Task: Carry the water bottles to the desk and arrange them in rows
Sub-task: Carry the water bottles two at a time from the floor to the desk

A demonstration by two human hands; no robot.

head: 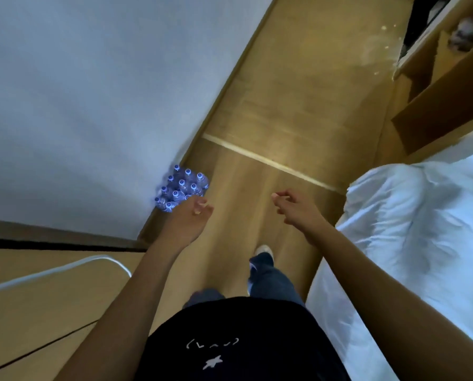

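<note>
— While both hands hang empty, where are the bottles (181,190)?
— On the floor (284,119) against the wall (78,105). Left hand (190,220) and right hand (295,207) have loosely curled fingers.

Blue-capped clear water bottles (181,188); tan wood floor (284,119) — white bedding (422,215).

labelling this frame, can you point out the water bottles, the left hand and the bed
water bottles (181,189): head view, on a cap in the middle of the cluster on the floor by the wall
left hand (192,215): head view, on the palm
bed (411,221): head view, on the white sheet
</note>
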